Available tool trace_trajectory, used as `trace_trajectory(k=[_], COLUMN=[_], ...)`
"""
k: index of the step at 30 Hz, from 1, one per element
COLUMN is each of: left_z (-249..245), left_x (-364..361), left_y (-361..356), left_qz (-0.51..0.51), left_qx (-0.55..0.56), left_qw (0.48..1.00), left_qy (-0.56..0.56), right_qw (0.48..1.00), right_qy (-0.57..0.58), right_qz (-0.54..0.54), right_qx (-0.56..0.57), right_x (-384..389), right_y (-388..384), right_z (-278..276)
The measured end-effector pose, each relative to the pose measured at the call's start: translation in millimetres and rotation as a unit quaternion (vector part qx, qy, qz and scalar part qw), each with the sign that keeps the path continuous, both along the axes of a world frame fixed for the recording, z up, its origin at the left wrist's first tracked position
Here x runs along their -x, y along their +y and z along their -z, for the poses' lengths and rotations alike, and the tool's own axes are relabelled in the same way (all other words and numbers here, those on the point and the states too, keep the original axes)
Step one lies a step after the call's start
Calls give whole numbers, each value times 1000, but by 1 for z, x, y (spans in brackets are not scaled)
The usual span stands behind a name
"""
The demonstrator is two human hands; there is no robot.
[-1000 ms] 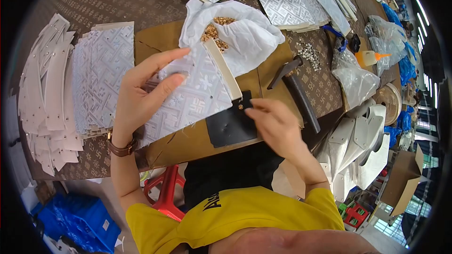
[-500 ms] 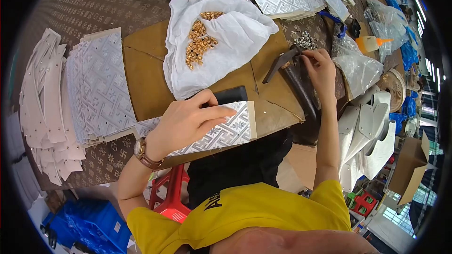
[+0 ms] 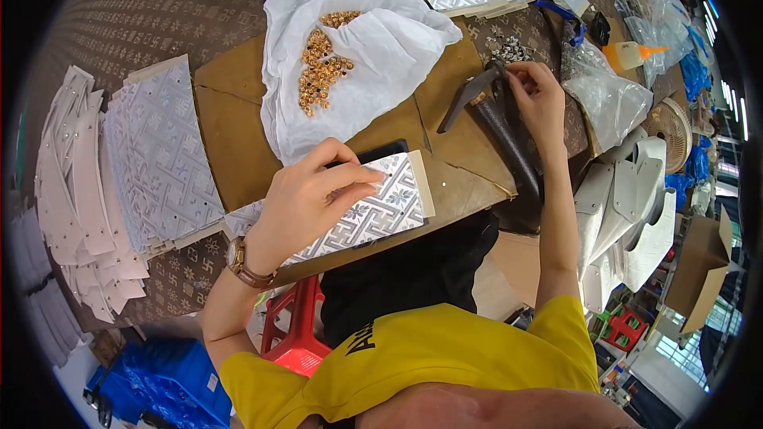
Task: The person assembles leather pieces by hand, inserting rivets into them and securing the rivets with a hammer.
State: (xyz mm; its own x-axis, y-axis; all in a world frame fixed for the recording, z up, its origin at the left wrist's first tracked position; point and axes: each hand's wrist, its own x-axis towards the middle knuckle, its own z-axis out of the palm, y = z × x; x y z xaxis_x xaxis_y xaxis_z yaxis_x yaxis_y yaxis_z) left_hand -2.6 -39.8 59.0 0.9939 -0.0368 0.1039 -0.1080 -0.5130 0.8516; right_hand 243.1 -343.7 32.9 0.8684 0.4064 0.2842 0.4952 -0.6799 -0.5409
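“Over the past second the right hand (image 3: 542,102) has gone from the black pad (image 3: 385,148) to the head end of the hammer (image 3: 465,99), and the printed panel (image 3: 362,216) has come down from a tilt to lie flat over most of that pad. What do you make of it?”

“I'd judge the work is split between two spots for now: the left hand (image 3: 314,191) minds the panel, while the right is away among the tools and small parts”

“How are the hands set?”

“Left has bent fingers, thumb close to forefinger, over the panel's right half; I can't tell whether anything is between them. Right has its fingertips drawn together just beside the hammer head, near the silver bits (image 3: 513,49); whether it pinches one, or touches the hammer, I can't tell either”

“And how does the panel look?”

“Silvery white, with a grey lattice and little flowers, and a plain cream strip along its right end. It lies near the front edge of the brown board (image 3: 230,143) on the counter (image 3: 143,16), the pad's dark edge peeping out behind. Hand and wrist hide its middle”

“Anything close by?”

“Gold bits (image 3: 322,71) on a crumpled white sheet (image 3: 381,40) behind it, and a stack of similar panels (image 3: 159,151) off to the left”
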Motion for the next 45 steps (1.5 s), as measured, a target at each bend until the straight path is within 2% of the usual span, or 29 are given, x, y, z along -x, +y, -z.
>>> trace_trajectory(k=[11,15,19,23,25,26,28,32,37,45], left_z=[0,0,0,-1,-2,-3,-6,-7,-1,-3], left_x=[0,0,0,0,1,1,1,2,-1,-2], left_y=[-2,-3,-4,-5,-5,-6,-7,-4,-3,-3], left_qz=[-13,-15,-15,-4,-2,-1,-5,3,-5,-6], left_qx=[-14,-23,-36,-65,-94,-95,-103,-118,-80,-86], left_qw=[1000,1000,999,998,995,995,995,993,997,996], left_qy=[7,11,6,-7,-8,-7,-15,-9,-17,-12], right_qw=[1000,1000,996,981,961,961,939,933,934,938], right_qy=[16,-14,-59,-3,-9,-8,56,111,108,106], right_qz=[-7,-10,-35,-164,-244,-243,-311,-315,-316,-308], right_qx=[14,7,-65,-106,-129,-131,-135,-135,-124,-119], right_x=[3,12,38,94,110,114,120,124,123,123], right_y=[-2,0,12,45,59,64,72,82,84,83], right_z=[-3,-21,-50,-73,-61,-53,-40,-30,-27,-27])
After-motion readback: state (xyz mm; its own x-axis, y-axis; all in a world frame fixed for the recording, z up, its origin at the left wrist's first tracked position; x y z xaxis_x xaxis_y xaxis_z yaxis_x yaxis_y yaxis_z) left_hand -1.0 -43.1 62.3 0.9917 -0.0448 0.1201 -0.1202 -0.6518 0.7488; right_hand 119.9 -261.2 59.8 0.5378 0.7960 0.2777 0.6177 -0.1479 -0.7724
